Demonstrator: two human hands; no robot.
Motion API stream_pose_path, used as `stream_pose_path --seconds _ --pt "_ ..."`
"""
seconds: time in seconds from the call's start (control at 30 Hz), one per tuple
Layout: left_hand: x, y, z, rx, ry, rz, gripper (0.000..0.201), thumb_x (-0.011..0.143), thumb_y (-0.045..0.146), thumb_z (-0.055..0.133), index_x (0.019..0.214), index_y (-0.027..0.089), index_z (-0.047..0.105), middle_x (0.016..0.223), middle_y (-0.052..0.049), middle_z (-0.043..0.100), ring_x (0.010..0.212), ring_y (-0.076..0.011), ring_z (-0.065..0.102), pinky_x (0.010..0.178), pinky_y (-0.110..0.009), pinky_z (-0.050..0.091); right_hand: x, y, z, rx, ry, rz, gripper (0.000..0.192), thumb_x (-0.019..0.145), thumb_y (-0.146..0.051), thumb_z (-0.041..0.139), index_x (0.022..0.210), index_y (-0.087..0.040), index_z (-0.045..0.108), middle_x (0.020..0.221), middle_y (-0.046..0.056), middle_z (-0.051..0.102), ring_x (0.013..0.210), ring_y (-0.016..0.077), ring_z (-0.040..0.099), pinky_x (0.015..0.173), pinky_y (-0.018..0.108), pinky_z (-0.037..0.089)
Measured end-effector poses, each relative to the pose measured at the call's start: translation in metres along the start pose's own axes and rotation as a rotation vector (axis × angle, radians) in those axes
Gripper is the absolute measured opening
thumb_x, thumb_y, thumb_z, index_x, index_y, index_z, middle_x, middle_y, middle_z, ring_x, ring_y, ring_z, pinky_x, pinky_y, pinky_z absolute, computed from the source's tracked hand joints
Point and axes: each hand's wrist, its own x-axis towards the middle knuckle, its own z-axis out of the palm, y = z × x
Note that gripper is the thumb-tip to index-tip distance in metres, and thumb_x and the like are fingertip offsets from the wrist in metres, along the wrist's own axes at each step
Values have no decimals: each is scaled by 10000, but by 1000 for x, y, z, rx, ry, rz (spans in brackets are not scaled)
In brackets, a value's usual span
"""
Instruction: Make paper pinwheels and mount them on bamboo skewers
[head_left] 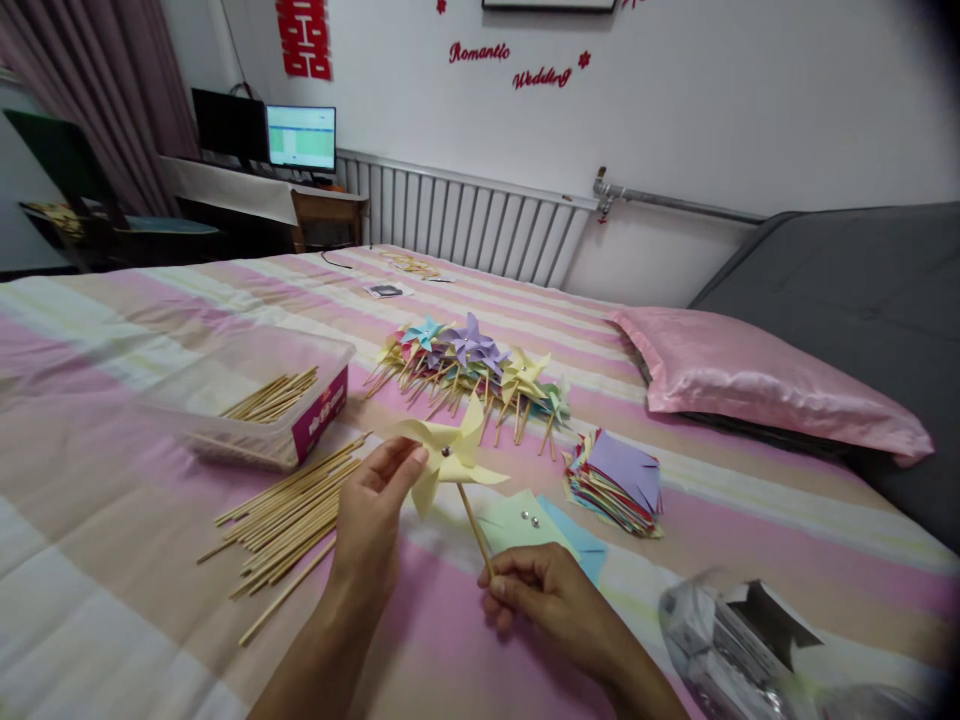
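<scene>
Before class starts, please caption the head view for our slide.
Left fingers pinch a yellow pinwheel while right fingers hold its stick.

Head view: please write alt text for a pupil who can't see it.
A person's left hand holds a blade of a yellow paper pinwheel while the right hand grips its stick. On the striped bedspread around it lie loose sticks, a clear tub holding more, a pile of pinwheels and stacked coloured paper.
</scene>
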Motion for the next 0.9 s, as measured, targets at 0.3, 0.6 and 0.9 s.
stream_pose_path --seconds 0.3,0.6,0.9 --pt "13 6 -10 -72 301 157 229 536 222 776 742 156 702 711 13 657 594 -63 536 596 -195 415 0 1 0 12 -35 21 239 761 -338 597 777 -104 645 654 55 628 532 108 559 560 247 431" --pt "14 0 -10 -15 285 150 234 552 252 768 752 159 692 699 20 645 615 -64 525 612 -196 408 0 0 -1 11 1 2 251 760 -339 596 776 -94 647 670 73 637 527 121 573 537 254 444" --pt "13 1 -10 -7 264 155 235 577 256 757 778 153 694 719 11 638 598 -57 500 585 -191 384 1 -1 -2 5 30 3 252 759 -337 601 801 -94 654 679 76 650 529 121 580 546 255 454"
